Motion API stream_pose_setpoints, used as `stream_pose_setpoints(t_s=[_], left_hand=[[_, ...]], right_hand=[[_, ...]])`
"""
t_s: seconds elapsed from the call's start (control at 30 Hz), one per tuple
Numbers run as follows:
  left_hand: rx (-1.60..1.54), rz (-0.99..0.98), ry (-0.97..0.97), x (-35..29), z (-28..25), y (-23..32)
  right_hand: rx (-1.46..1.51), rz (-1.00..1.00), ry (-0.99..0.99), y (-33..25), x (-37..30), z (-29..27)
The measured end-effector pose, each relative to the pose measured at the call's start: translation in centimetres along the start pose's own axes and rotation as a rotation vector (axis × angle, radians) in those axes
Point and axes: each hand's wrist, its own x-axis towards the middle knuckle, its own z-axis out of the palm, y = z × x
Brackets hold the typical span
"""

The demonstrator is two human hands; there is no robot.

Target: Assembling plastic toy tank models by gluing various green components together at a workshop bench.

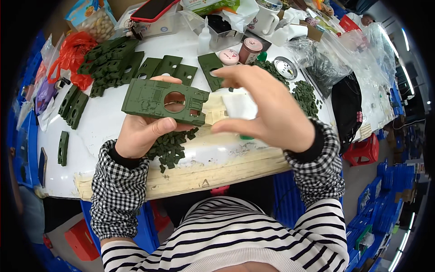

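Head view, looking down over a white bench (pixel 113 131) with a taped, worn front edge. Packages sit along the far rim: a snack bag (pixel 93 18) with a blue top at far left, a clear plastic box (pixel 156 25) carrying a red-cased phone (pixel 154 9), and a red plastic bag (pixel 72 56) bunched at the left edge. Clear plastic bags (pixel 358 59) pile up at the right. A white mug (pixel 265 18) stands at the back; a small brown jar with a pink lid (pixel 249 49) and a round pink tin (pixel 229 56) stand near the middle, beside a white squeeze bottle (pixel 205 38).

Flat green hull plates (pixel 167 68) lie fanned out behind the hands, more stacked at left (pixel 108 61). Heaps of small green moulded parts lie at right (pixel 306 97) and under the left wrist (pixel 170 149).

Left hand (pixel 142 131) grips a green plastic tank hull (pixel 164 100), matte, with a round turret hole, thumb underneath and fingers behind, lifted above the bench centre. Right hand (pixel 267 109) is half open just right of the hull, thumb and forefinger curved apart; cannot tell whether they pinch a small piece. Checked sleeves cover both forearms.
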Motion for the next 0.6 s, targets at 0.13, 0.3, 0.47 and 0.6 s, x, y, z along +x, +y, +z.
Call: stream_pose_setpoints(t_s=[0.13,0.3,0.47,0.6], left_hand=[[0.017,0.053,0.045,-0.2,-0.1,0.0],[0.027,0.062,0.046,0.1,-0.4,-0.3],[-0.024,0.057,0.055,0.2,-0.8,-0.4],[-0.010,0.053,0.034,0.2,-1.0,-0.6]], right_hand=[[-0.195,0.362,-0.292,4.2,-2.6,-5.0],[-0.255,0.541,-0.401,7.8,-6.7,-6.0],[-0.188,0.617,-0.404,7.2,-7.3,-5.1],[-0.113,0.526,-0.349,7.0,-6.8,-3.6]])
